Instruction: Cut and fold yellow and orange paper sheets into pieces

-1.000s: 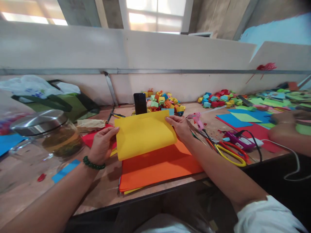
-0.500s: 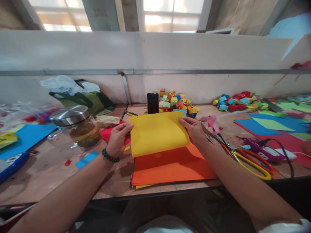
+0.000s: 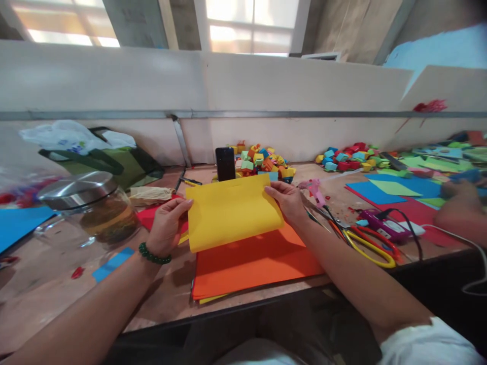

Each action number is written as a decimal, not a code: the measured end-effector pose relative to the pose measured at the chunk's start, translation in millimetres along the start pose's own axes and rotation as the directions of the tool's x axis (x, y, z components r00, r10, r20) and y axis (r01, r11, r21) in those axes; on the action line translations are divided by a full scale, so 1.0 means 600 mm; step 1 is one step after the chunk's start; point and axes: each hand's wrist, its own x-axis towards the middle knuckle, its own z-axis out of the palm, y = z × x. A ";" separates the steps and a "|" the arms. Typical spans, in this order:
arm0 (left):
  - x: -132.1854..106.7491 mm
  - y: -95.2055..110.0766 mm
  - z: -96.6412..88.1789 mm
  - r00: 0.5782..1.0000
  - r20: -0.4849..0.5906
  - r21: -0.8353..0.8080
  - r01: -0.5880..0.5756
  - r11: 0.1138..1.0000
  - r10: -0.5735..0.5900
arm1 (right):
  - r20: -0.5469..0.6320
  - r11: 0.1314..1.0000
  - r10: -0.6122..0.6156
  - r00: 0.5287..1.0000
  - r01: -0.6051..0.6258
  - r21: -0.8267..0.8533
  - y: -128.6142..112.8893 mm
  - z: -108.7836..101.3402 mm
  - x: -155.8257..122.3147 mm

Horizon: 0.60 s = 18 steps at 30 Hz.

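Observation:
A yellow sheet of paper is stretched between my hands, its lower part curling. My left hand, with a green bead bracelet at the wrist, pinches the sheet's left edge. On the opposite side my right hand grips the upper right corner between thumb and fingers. Below the raised sheet lies a stack topped by orange paper, with a yellow edge peeking out at the front. Scissors with yellow handles rest beside my right forearm, next to red-handled ones.
A glass teapot stands at left, near a green bag. At the back are a black phone and piles of small paper boxes. To the right lie a pink glue gun, a purple device and another person's hand.
The camera view has swung to the right, so the scene sits further left. Another person's hand has come into view at the right. Both my hands still hold the yellow sheet.

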 end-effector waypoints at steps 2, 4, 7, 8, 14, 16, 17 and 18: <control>0.002 -0.003 -0.001 1.000 -0.004 -0.036 0.019 0.999 -0.019 | -0.005 1.000 -0.005 1.000 0.005 0.000 0.002 -0.002 0.002; 0.005 -0.006 -0.002 1.000 -0.009 -0.055 0.022 0.998 -0.023 | -0.005 1.000 -0.010 1.000 0.011 0.005 0.004 -0.004 0.003; 0.007 -0.008 -0.004 1.000 -0.003 -0.053 0.008 0.999 -0.008 | -0.002 1.000 -0.013 1.000 0.013 0.011 0.006 -0.005 0.005; 0.007 -0.008 -0.004 1.000 0.000 -0.052 0.005 0.999 -0.005 | -0.002 1.000 -0.012 1.000 0.012 0.014 0.006 -0.005 0.005; 0.003 -0.001 0.001 1.000 -0.010 -0.068 0.027 0.997 -0.028 | -0.003 1.000 -0.009 1.000 0.009 0.028 0.003 -0.003 0.003; 0.004 -0.002 -0.001 0.999 -0.009 -0.065 0.034 0.997 -0.035 | -0.004 1.000 -0.011 1.000 0.011 0.025 0.003 -0.003 0.003; 0.006 -0.004 -0.002 0.999 -0.007 -0.064 0.034 0.997 -0.035 | -0.002 1.000 -0.013 1.000 0.013 0.028 0.005 -0.004 0.004; 0.008 -0.006 -0.004 0.999 -0.004 -0.065 0.033 0.997 -0.034 | 0.002 0.999 -0.016 1.000 0.016 0.033 0.007 -0.006 0.005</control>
